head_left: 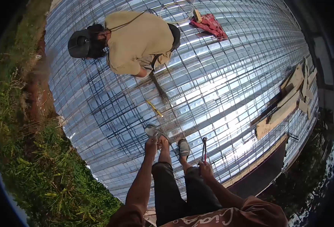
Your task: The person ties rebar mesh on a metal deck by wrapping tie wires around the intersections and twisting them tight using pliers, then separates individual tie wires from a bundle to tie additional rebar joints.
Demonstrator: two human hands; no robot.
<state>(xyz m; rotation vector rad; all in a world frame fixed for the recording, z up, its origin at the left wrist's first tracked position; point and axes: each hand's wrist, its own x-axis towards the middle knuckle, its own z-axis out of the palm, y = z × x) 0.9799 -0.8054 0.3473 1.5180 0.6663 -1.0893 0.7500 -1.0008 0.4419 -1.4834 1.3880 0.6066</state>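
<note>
My right hand (206, 170) is closed round the red handles of long pincers (204, 145), whose dark round head points away from me. In front of my left shoe (150, 129), my left hand (151, 142) looks closed, its fingers drawn together. Whatever it may hold is too small to make out. Under both hands a grid of steel rebar (116, 125) lies over shiny corrugated metal decking (227, 125). A yellow-handled tool (154, 108) rests on the bars beyond my feet.
Ahead, a co-worker in a tan shirt (140, 38) bends over beside a bundle of thin wires (159, 89). A red cloth (211, 26) lies farther back. Wooden boards (284, 108) are piled at the right. The deck's left edge drops to plants (57, 166).
</note>
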